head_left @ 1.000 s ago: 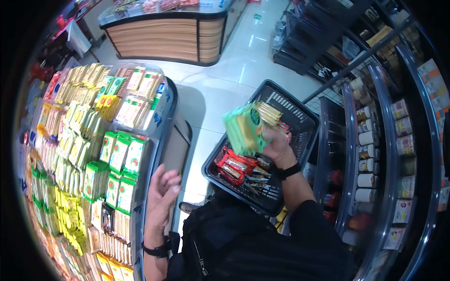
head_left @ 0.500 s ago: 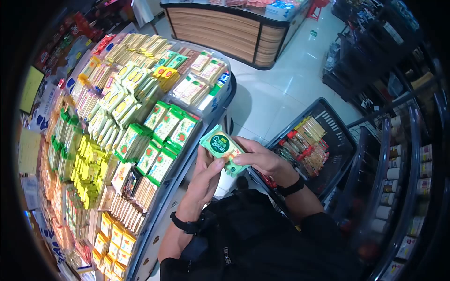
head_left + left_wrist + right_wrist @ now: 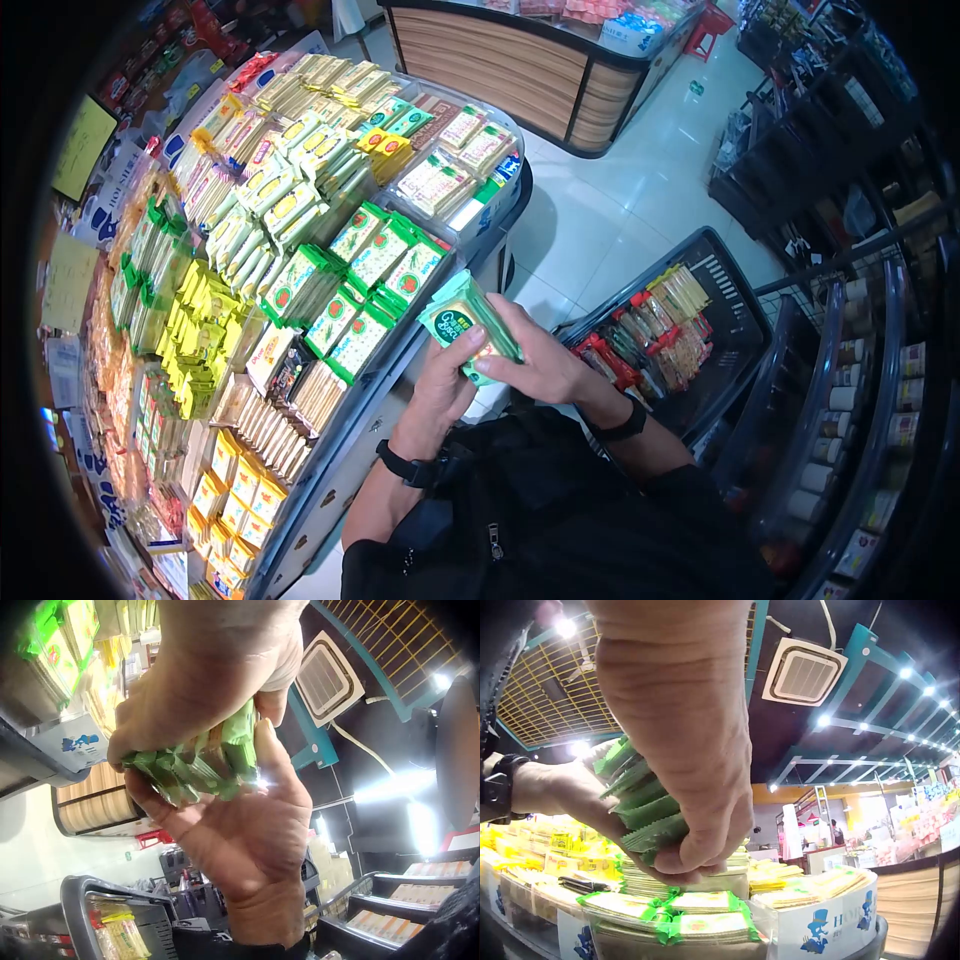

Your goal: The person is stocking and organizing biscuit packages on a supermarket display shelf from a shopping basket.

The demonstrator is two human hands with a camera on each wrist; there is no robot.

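Observation:
A small stack of green biscuit packets [image 3: 452, 312] is held between both hands at the edge of the display stand. My left hand [image 3: 447, 378] grips it from the left, its thumb across the printed front. From the other side my right hand [image 3: 545, 362] pinches the stack, thumb near its lower end. Seen from the left wrist, the crimped ends of several packets [image 3: 191, 774] show between the two hands. The right wrist view has the green wrappers [image 3: 651, 810] fanned slightly under the fingers, over green-edged packs [image 3: 705, 922] on the stand.
To the left, the display stand [image 3: 400, 385] carries rows of packaged biscuits in yellow, green and white. A dark shopping basket [image 3: 745, 345] holding red and yellow packaged snacks is at my right. Shelves with jars [image 3: 835, 400] line the right side; a wood-panelled counter [image 3: 490, 65] stands ahead.
The right hand brought the green packets from over the basket to the left hand, which now grips them too. The stack has since tilted more upright, and the view has swung toward the display stand.

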